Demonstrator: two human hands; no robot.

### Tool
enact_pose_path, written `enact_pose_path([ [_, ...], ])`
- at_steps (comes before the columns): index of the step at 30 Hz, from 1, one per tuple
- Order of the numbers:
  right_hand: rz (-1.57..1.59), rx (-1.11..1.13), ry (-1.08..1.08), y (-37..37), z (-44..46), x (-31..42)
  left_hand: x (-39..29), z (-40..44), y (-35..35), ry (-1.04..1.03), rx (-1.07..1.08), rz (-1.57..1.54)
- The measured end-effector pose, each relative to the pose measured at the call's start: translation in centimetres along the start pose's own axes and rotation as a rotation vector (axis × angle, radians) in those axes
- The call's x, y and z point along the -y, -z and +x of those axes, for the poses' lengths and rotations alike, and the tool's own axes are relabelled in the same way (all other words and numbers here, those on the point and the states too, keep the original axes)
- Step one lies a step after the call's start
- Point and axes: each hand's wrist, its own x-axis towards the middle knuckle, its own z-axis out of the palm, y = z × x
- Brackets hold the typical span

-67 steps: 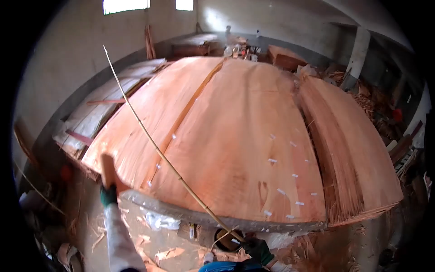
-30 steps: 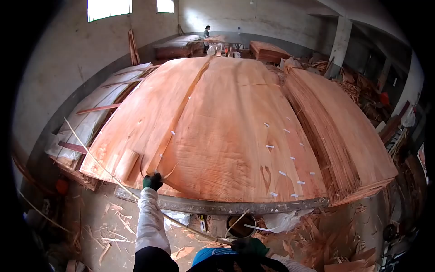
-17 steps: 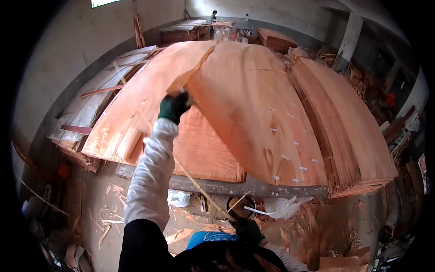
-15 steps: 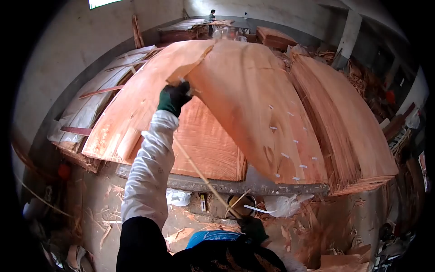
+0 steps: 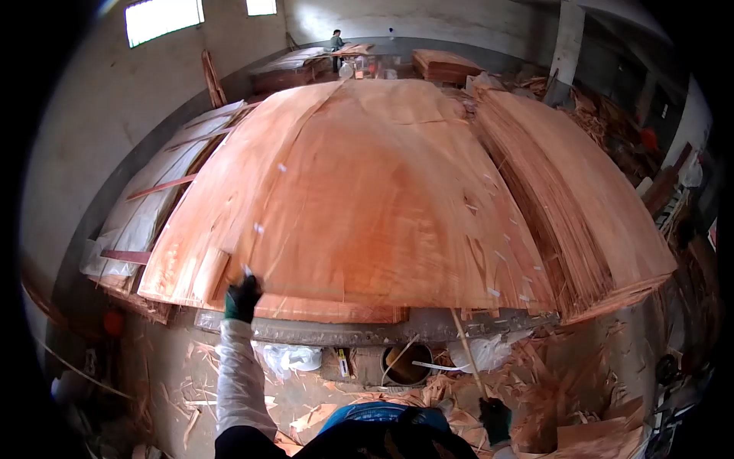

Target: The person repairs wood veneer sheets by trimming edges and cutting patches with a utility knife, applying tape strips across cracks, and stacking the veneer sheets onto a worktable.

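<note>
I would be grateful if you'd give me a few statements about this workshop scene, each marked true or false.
1. The left hand is at the near edge of the top wood sheet. True.
2. The right hand holds a hammer. False: the right hand holds a thin pole.
3. Another person stands toward the far end of the room. True.
4. The round container sits on top of the wood sheet. False: the round container is down below the sheet's near edge.
5. Both hands are without gloves. False: both wear dark gloves.
6. Small white pieces lie on the top sheet. True.
</note>
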Motion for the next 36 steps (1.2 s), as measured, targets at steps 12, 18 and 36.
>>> enact_pose_path([
  [12,0.618,0.56,-0.136,-16.7,7.4,15.8,-2.8,-9.9,-10.3,1.072,-0.099,-0.568],
  [18,0.515,0.439,0.225,-8.8,9.5,18.4,-6.9,-14.2,-16.6,-0.099,0.154,0.424],
  [36,1.01,0.987,0.145,35.9,34.7,24.2,-32.4,-21.5,-64.6,-0.053,0.098,0.13],
])
